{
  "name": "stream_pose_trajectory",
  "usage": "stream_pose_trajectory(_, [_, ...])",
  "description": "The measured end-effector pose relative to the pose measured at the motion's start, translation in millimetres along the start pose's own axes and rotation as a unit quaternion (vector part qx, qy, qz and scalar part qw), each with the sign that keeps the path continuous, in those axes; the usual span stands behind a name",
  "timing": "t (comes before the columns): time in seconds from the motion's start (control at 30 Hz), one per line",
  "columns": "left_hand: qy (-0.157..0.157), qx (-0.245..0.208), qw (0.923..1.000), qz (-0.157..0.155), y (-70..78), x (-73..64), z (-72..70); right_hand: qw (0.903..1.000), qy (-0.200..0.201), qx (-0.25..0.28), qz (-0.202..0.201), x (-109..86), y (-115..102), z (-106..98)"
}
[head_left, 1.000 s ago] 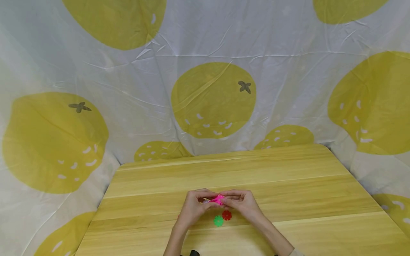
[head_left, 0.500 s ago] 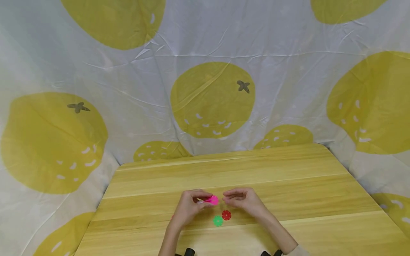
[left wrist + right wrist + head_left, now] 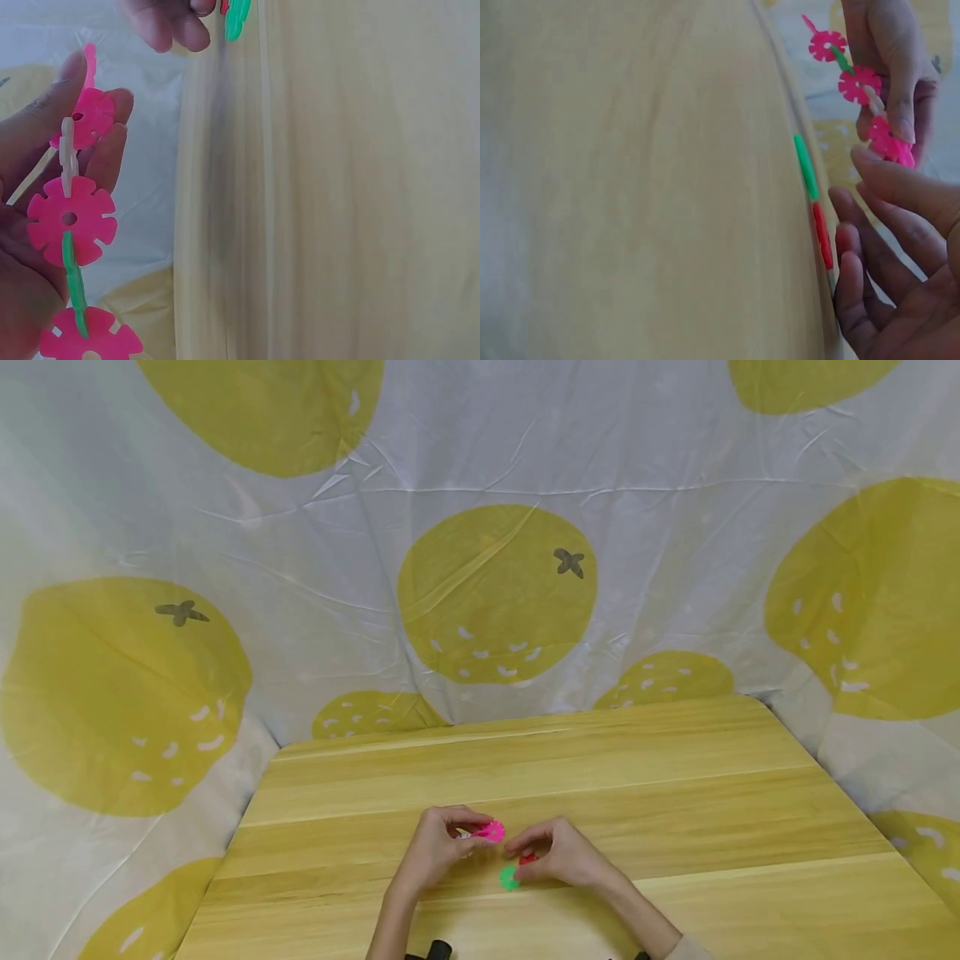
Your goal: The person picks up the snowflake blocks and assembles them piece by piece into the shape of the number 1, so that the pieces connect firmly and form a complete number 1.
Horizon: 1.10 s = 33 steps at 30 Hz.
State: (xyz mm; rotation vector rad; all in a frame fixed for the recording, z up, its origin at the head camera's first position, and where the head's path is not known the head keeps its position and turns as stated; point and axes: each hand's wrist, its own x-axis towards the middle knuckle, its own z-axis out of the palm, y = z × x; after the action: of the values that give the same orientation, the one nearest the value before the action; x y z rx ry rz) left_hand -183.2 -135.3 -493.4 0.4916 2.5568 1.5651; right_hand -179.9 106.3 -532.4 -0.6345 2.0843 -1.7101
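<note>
My left hand (image 3: 437, 845) holds up a chain of interlocking snowflake discs, pinching a pink disc (image 3: 492, 832) at its end between thumb and fingers. In the left wrist view the chain hangs along the palm, with another pink disc (image 3: 90, 204), a white disc (image 3: 67, 154) and a green disc (image 3: 75, 281) slotted together. A loose green disc (image 3: 508, 878) and a loose red disc (image 3: 528, 859) lie side by side on the table. Over the red one reaches my right hand (image 3: 568, 855), partly covering it. Its fingers are loosely bent, with nothing between them in the right wrist view.
The wooden table (image 3: 675, 777) has rounded far corners. Behind and beside it hangs a pale cloth (image 3: 660, 568) printed with big yellow fruit. A black object (image 3: 439, 950) shows at the bottom edge of the head view.
My right hand has let go of the pink disc, drawn away to the right, then come down to the red disc. My left hand has shifted slightly left with the chain.
</note>
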Motion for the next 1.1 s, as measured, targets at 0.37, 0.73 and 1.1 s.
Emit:
stream_pose_trajectory(0.37, [-0.001, -0.001, 0.9999, -0.014, -2.4, -0.2, -3.2, 0.998, -0.003, -0.061, 0.013, 0.9, -2, 9])
stream_pose_trajectory(0.73, [-0.006, -0.004, 0.9998, -0.02, -3.5, -0.4, -6.0, 0.9892, 0.001, -0.146, -0.008, 0.3, -4, 14])
stream_pose_trajectory(1.1, [-0.006, -0.004, 0.9999, -0.015, -2.6, -0.3, -5.6, 0.9948, 0.001, -0.102, -0.006, -2.8, -3, 7])
